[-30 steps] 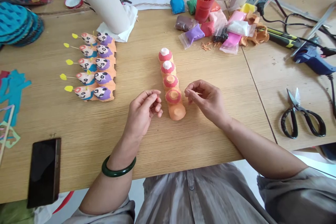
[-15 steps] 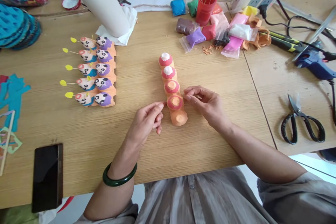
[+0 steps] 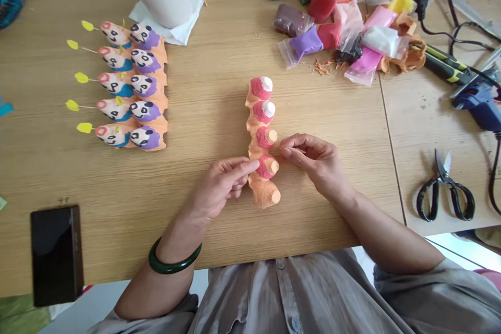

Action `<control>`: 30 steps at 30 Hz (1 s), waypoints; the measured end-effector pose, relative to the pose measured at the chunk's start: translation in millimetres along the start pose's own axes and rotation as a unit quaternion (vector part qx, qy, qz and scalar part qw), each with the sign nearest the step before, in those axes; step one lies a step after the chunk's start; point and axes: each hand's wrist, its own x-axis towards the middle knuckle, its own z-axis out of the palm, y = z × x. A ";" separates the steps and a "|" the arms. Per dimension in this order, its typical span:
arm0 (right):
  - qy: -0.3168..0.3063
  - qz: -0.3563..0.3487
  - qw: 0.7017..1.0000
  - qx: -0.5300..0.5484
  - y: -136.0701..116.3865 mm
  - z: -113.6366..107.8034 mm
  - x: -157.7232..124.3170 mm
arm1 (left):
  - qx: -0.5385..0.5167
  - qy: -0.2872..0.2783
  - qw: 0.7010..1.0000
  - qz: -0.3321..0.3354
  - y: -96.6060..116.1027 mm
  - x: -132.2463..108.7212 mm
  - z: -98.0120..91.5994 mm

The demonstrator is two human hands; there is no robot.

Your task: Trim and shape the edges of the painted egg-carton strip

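An orange egg-carton strip point(image 3: 253, 133) with pink-and-white clay-tipped cones lies lengthwise at frame centre. The open left hand point(image 3: 223, 182) rests its fingers against it; the right hand point(image 3: 313, 162) pinches fingertips together just beside it.

Left hand point(image 3: 222, 186), right hand point(image 3: 315, 165), close together
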 end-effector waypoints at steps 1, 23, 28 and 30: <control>0.000 -0.013 1.000 -0.013 -2.5 0.6 -1.0 | 0.016 0.018 0.999 0.023 0.6 -1.3 1.0; -0.090 -0.087 0.989 -0.078 -4.5 8.8 -10.3 | 0.087 0.015 0.993 0.084 -6.1 -3.3 3.6; -0.090 -0.100 0.985 -0.109 -2.9 7.9 -10.2 | 0.093 0.024 0.991 0.090 -4.5 -4.1 4.8; -0.094 -0.110 0.983 -0.115 -2.1 7.6 -10.1 | 0.084 0.015 0.992 0.090 -4.3 -4.2 5.0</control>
